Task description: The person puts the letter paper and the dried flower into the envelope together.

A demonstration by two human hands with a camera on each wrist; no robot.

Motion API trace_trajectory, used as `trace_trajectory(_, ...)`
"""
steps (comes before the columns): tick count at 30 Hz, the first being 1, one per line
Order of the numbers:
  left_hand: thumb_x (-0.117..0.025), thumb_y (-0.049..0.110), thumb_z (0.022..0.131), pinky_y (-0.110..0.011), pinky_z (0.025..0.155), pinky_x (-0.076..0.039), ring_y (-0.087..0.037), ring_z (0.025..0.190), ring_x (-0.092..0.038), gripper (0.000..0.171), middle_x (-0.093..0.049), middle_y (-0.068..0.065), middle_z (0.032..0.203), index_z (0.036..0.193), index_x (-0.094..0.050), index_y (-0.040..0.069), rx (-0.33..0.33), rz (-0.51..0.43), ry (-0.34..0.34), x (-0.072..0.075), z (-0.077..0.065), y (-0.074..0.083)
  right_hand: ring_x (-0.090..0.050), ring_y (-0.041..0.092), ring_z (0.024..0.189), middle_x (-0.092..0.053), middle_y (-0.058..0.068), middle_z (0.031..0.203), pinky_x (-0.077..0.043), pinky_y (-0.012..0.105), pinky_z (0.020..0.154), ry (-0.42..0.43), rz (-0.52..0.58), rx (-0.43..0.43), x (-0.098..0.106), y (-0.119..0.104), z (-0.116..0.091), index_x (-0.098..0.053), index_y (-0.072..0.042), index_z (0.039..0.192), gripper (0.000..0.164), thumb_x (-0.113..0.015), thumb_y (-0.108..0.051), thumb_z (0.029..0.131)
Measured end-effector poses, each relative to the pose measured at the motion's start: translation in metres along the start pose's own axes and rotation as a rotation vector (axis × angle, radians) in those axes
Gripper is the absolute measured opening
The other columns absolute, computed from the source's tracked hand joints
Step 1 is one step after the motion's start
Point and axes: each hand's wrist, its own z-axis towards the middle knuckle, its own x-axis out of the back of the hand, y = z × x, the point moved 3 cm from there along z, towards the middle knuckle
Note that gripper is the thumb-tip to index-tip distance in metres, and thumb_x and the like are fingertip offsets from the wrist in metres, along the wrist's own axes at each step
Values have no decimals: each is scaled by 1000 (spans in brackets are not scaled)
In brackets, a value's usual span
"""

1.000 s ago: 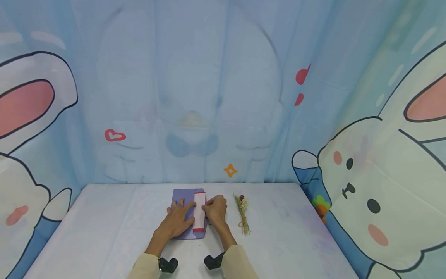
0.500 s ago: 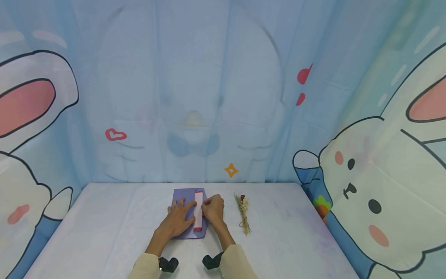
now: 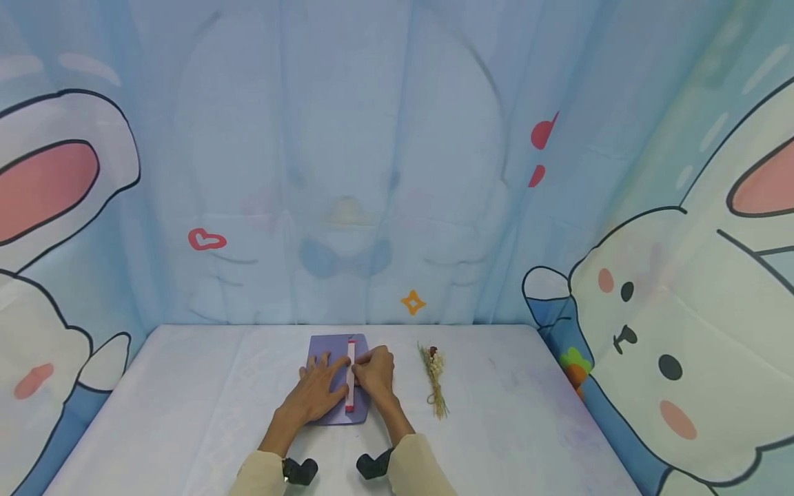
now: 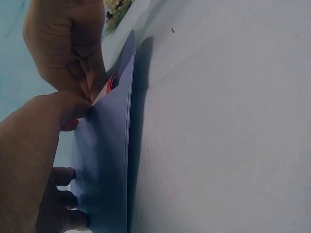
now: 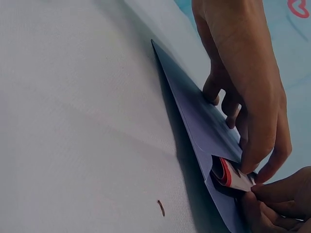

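A purple paper envelope (image 3: pixel 329 342) lies flat on the white table. My left hand (image 3: pixel 315 391) rests spread on its left part, with thumb and index fingertip at the edge of the opening. A folded white paper with red ends (image 3: pixel 350 375) sits partly inside, only a narrow strip showing at the opening. My right hand (image 3: pixel 375 372) pinches this folded paper between thumb and fingers at its right edge. In the right wrist view the folded paper (image 5: pixel 238 181) shows its rolled layers in the mouth of the envelope (image 5: pixel 194 124).
To the right of the envelope lies a small tied bunch of dried flowers (image 3: pixel 435 382). The white tabletop (image 3: pixel 205 393) reaches back to a light blue curtain (image 3: pixel 347 172) with rabbit prints. A black wrist mount (image 3: pixel 300 472) sits on each forearm.
The right hand has moved left with the folded paper, which has slid further into the envelope, so its visible strip is narrower. My left hand has stayed in place.
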Motion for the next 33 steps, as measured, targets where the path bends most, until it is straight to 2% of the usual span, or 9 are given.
trace_trajectory(6,-59,38,102,-89,109,-30,-74,144,-37,56,-46,-40,156,154,-58,15,-15,10,14,-1,1,-4,-64,11,42,-74,12,61,-52,24,43,24,-6,52,9,-28,-15,-80,6,78,4,-82,9,80)
trace_trajectory(11,-60,33,102,-89,110,-29,-75,144,-36,57,-46,-41,156,154,-57,11,3,8,-15,3,1,-2,-61,4,41,-74,11,59,-52,23,44,12,5,7,12,-40,-22,-80,10,80,1,-80,10,80)
trace_trajectory(14,-63,30,99,-89,112,-28,-75,146,-34,59,-45,-41,158,154,-57,10,16,1,-28,5,0,1,-59,3,40,-74,10,59,-51,22,44,6,5,11,9,-40,-22,-82,9,81,3,-80,10,81)
trace_trajectory(20,-62,38,100,-90,109,-30,-76,146,-35,61,-46,-39,160,157,-55,16,-15,-4,15,-10,2,-15,-61,4,40,-76,12,63,-54,23,45,-21,24,-31,6,-40,-23,-83,6,84,8,-78,12,83)
trace_trajectory(24,-63,35,99,-89,112,-28,-75,148,-34,62,-45,-39,160,157,-56,14,-6,-20,5,-6,1,-11,-62,5,40,-76,13,64,-55,24,46,-24,44,-39,8,-42,-24,-82,7,85,8,-78,13,83)
trace_trajectory(30,-65,29,100,-87,115,-28,-72,150,-34,61,-44,-39,161,157,-56,10,27,15,-59,7,1,4,-64,7,40,-76,14,63,-55,23,45,4,41,-35,9,-43,-23,-83,7,83,8,-78,12,80)
trace_trajectory(33,-64,30,99,-88,112,-29,-73,148,-34,60,-45,-39,160,156,-56,11,12,13,-50,5,1,2,-66,10,41,-76,16,64,-56,25,46,13,38,-46,10,-45,-25,-82,7,82,8,-78,13,79)
